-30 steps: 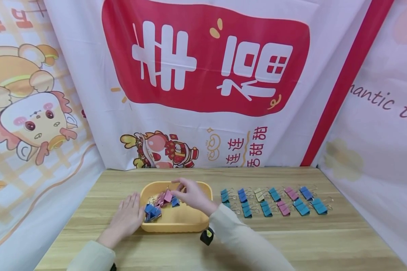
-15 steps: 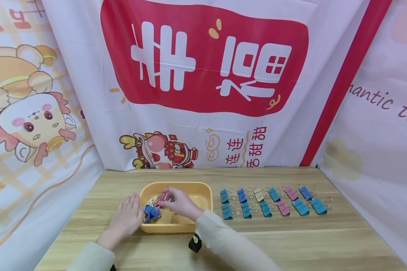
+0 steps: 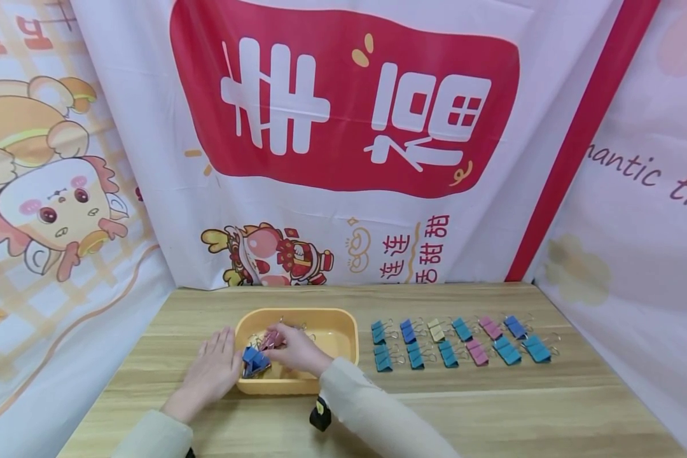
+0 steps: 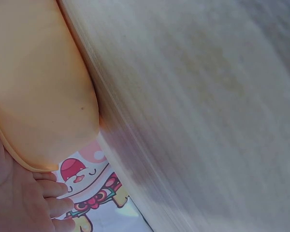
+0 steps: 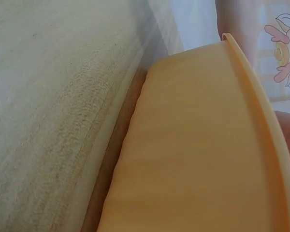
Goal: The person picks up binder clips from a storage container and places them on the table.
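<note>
A yellow-orange plastic tray (image 3: 343, 383) holds a small heap of binder clips at its left end. Among them are blue binder clips (image 3: 255, 360) in front and pink binder clips (image 3: 271, 338) behind. My right hand (image 3: 299, 351) reaches into the tray from the right, thumb and index finger apart at the pink and blue clips. I cannot tell whether it grips one. My left hand (image 3: 214, 364) rests along the tray's left side with straight fingers. In the left wrist view its fingers (image 4: 55, 205) show below the tray's rim.
Right of the tray, two rows of binder clips lie on the wooden table (image 3: 492, 407): teal clips (image 3: 383, 357), pink clips (image 3: 478, 352), blue clips (image 3: 516, 326) and one cream clip (image 3: 436, 330). Printed cloth (image 3: 343, 242) hangs behind the table and at both sides.
My right hand has moved left and lower in the tray, from above the pink clips to beside the blue ones. My left hand has stayed at the tray's side.
</note>
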Demonstrator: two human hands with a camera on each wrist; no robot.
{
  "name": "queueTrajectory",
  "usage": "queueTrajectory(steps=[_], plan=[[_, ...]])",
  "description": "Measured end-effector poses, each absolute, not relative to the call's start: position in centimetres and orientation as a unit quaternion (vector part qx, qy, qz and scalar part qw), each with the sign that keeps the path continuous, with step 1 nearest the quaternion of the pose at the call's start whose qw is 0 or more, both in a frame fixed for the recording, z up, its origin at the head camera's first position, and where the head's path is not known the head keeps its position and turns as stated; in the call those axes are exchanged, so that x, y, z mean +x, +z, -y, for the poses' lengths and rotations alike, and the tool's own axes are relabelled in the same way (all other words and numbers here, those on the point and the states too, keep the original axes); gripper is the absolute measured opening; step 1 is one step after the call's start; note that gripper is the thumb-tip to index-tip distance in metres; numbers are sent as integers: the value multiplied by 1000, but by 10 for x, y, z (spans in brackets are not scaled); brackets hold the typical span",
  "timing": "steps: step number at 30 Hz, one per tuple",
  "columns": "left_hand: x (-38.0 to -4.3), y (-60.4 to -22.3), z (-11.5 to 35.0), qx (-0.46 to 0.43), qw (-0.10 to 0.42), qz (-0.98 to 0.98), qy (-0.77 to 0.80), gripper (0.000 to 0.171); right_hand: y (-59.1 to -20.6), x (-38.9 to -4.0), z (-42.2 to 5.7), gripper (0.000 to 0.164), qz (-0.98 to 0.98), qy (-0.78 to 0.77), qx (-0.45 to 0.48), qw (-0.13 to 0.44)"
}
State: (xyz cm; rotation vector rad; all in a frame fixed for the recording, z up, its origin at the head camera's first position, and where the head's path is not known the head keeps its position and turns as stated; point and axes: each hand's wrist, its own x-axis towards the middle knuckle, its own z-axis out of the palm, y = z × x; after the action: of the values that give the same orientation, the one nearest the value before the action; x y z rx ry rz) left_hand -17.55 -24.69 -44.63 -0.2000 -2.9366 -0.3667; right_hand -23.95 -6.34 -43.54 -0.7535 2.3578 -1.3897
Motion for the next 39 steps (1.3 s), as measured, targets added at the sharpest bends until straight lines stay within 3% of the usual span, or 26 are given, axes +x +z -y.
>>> queueTrajectory(steps=[6, 14, 18, 24, 39], plan=[[-175, -447, 247, -69, 89, 986, -124, 56, -438, -242, 66, 41, -823, -478, -265, 155], [-176, -447, 247, -68, 87, 986, -126, 56, -439, -245, 66, 1, -840, -455, -264, 134], [-175, -447, 247, -67, 86, 986, -126, 56, -440, -245, 65, 13, -847, -443, -268, 119], [-175, -446, 247, -68, 90, 986, -127, 56, -443, -244, 62, 18, -851, -435, -272, 113], [-177, -449, 248, -67, 87, 986, -125, 56, -432, -249, 41, 12, -819, -494, -263, 126]])
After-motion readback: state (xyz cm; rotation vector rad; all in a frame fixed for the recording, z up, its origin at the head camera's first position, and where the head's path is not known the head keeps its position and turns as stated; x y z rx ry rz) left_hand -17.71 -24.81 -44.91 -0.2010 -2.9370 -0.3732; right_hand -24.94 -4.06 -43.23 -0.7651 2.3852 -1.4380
